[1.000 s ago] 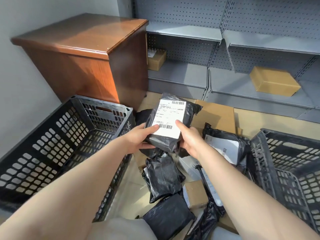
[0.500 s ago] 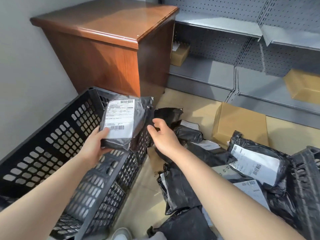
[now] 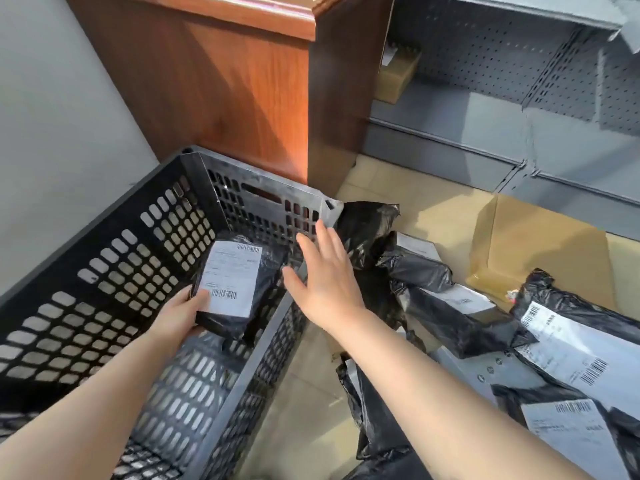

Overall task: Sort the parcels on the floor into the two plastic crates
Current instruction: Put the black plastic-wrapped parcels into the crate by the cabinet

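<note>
My left hand (image 3: 180, 315) grips a black plastic parcel (image 3: 239, 285) with a white barcode label, held low inside the black perforated crate (image 3: 114, 271) on the left. My right hand (image 3: 325, 275) hovers flat with fingers spread over the crate's right rim, holding nothing. Several more black parcels with labels (image 3: 450, 299) lie heaped on the floor to the right. The second crate is out of view.
A wooden cabinet (image 3: 225, 81) stands just behind the crate. Grey metal shelving (image 3: 502, 98) runs along the back with a small cardboard box (image 3: 394, 76) on it. A flat cardboard box (image 3: 540, 244) lies on the tan floor beside the parcels. A grey wall is at left.
My left hand has carried the labelled parcel from above the floor pile leftward and down into the left crate. My right hand let go of it and now hovers open.
</note>
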`<state>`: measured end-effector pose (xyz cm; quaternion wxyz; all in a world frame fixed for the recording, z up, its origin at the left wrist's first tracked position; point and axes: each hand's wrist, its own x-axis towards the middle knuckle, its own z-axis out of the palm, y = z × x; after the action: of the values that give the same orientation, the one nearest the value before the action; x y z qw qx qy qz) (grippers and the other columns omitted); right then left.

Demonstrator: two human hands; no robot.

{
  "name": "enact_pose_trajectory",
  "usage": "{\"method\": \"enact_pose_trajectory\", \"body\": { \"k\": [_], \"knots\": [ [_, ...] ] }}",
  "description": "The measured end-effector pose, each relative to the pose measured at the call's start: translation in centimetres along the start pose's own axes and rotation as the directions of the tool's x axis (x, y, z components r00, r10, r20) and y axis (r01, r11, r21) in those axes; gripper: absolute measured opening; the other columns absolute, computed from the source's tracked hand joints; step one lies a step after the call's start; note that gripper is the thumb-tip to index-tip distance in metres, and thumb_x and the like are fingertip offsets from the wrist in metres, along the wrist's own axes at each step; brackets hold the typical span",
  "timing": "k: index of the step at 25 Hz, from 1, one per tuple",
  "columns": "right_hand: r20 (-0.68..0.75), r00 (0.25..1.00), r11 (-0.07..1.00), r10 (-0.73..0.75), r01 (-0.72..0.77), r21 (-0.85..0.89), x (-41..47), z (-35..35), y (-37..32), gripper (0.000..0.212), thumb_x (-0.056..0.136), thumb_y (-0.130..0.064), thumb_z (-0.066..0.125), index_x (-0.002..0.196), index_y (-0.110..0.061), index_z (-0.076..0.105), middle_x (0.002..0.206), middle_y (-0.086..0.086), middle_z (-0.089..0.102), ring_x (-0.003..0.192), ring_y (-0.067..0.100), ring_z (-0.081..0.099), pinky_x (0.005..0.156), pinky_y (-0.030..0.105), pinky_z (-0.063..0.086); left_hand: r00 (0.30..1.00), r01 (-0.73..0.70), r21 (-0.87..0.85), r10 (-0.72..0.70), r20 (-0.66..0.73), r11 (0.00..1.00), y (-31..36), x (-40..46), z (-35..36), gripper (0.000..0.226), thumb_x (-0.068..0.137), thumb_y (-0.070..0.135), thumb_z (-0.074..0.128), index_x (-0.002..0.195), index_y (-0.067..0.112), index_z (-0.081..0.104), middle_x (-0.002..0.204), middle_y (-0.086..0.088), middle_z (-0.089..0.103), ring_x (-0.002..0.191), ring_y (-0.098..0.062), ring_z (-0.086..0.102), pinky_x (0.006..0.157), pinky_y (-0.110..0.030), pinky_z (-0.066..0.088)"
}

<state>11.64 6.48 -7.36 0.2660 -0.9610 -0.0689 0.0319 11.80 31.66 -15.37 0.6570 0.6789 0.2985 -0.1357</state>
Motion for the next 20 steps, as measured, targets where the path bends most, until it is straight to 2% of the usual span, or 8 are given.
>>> {"method": "enact_pose_trajectory", "body": {
  "k": [3,5,8,11,15,18,20],
  "knots": [
    [-0.023,1.000,1.000,-0.014,0.014,-0.018,0.0,0.9,0.4,0.059,0.102,-0.047,0.035,0.156,-0.024,0.025,0.167,-0.001,-0.008,0.152,0.016,-0.013,0.123,0.037,0.001,0.999,0.024,0.020,-0.025,0.045,0.999,-1.7,2.3,0.9,0.020,0.103,0.019,0.048,0.117,0.013,0.061,0.112,-0.013,0.069,0.093,-0.025,0.068,0.076,-0.038,0.058],
    [-0.054,0.998,0.999,-0.034,0.032,-0.035,0.0,1.4,0.9,0.058,0.102,-0.048,0.032,0.156,-0.025,0.026,0.167,-0.002,-0.007,0.152,0.015,-0.014,0.120,0.033,-0.003,0.997,0.031,0.043,-0.034,0.075,0.999,-2.4,3.6,2.0,0.024,0.103,0.020,0.048,0.123,0.011,0.058,0.117,-0.013,0.068,0.101,-0.028,0.065,0.084,-0.042,0.055],
    [-0.126,0.989,0.997,-0.074,0.070,-0.037,-0.1,2.1,1.3,0.059,0.101,-0.048,0.026,0.154,-0.026,0.031,0.168,0.000,0.000,0.153,0.016,-0.010,0.118,0.030,-0.004,0.994,0.030,0.067,-0.037,0.105,0.997,-3.2,4.7,3.8,0.018,0.103,0.022,0.048,0.115,0.016,0.060,0.108,-0.005,0.069,0.092,-0.020,0.065,0.077,-0.034,0.054],
    [-0.181,0.980,0.996,-0.087,0.085,-0.018,-0.1,2.6,1.5,0.060,0.099,-0.048,0.024,0.153,-0.025,0.036,0.167,0.002,0.007,0.153,0.018,-0.005,0.119,0.028,-0.003,0.991,0.012,0.103,-0.026,0.130,0.995,-4.0,5.4,4.5,0.016,0.102,0.026,0.051,0.109,0.023,0.065,0.109,-0.005,0.073,0.093,-0.024,0.065,0.082,-0.041,0.050],
    [-0.225,0.970,0.995,-0.093,0.098,0.012,0.0,3.0,1.7,0.057,0.099,-0.044,0.028,0.150,-0.022,0.041,0.166,0.005,0.014,0.154,0.021,0.000,0.120,0.028,0.000,0.992,0.010,0.150,-0.030,0.126,0.989,-5.2,6.3,4.4,0.020,0.098,0.030,0.057,0.114,0.023,0.066,0.105,-0.005,0.075,0.087,-0.026,0.064,0.076,-0.041,0.045],
    [-0.236,0.967,0.994,-0.093,0.103,0.031,0.0,3.2,1.8,0.056,0.099,-0.042,0.029,0.150,-0.021,0.042,0.166,0.005,0.014,0.154,0.021,0.000,0.121,0.030,0.003,0.989,-0.003,0.228,-0.031,0.146,0.974,-5.4,6.1,5.3,0.018,0.099,0.027,0.056,0.113,0.022,0.065,0.115,-0.004,0.071,0.097,-0.025,0.062,0.078,-0.031,0.048],
    [-0.231,0.968,0.994,-0.092,0.104,0.040,0.0,3.2,1.8,0.056,0.099,-0.042,0.029,0.150,-0.021,0.041,0.166,0.004,0.013,0.154,0.020,0.000,0.121,0.031,0.004,0.995,-0.026,0.397,-0.014,0.098,0.918,-5.2,5.8,6.4,0.023,0.101,0.020,0.052,0.124,0.021,0.057,0.120,-0.005,0.063,0.107,-0.026,0.057,0.079,-0.023,0.045]
  ]
}}
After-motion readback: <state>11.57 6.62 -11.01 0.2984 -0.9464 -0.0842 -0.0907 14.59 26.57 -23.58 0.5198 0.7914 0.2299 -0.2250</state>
